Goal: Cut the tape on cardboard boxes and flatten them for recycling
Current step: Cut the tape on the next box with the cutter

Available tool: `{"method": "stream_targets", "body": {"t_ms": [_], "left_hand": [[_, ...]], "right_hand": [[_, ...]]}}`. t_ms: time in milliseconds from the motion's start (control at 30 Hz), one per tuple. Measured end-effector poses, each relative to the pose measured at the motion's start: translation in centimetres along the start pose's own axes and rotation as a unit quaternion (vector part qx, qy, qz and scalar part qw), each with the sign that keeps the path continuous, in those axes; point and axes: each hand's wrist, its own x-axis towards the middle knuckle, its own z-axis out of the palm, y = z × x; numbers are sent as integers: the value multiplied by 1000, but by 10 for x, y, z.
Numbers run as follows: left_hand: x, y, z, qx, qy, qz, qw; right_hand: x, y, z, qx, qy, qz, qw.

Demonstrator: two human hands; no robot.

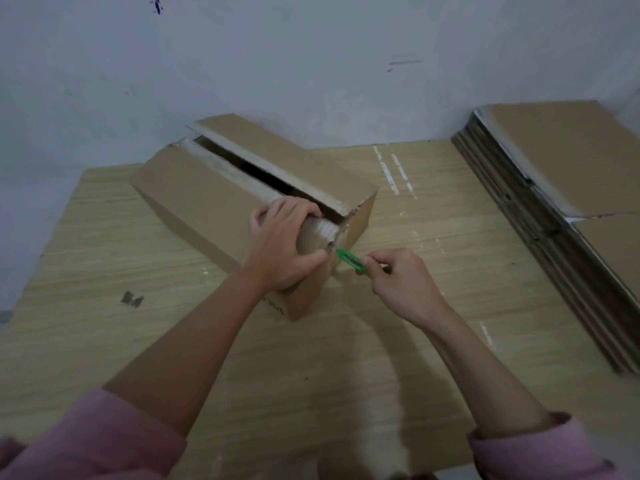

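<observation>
Diagonally across the pale wood-grain table [104,244] lies a long brown cardboard box [194,199], its two top flaps parted along a dark central gap. At the near end, the left hand [280,244] curls over one flap's edge, fingers hooked into the opening. The right hand [401,282] pinches a small green plastic box cutter [349,259] between thumb and fingers, its tip at the box's near end, seemingly on the tape there. A stack of flattened brown cardboard sheets [568,174] rests at the right.
</observation>
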Motion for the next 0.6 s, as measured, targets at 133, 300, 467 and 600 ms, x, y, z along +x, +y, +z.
{"method": "stream_targets", "body": {"t_ms": [133,300,467,600], "left_hand": [[-2,-4,1,2,-4,5,1000],[2,-6,6,42,-50,-10,998],[1,-5,5,54,-59,-16,997],[1,0,2,94,-111,-29,989]], "right_hand": [[-8,16,12,22,118,11,993],[-30,86,15,-146,171,74,972],[-35,107,19,-255,144,169,941],[-23,88,12,-324,92,221,915]]}}
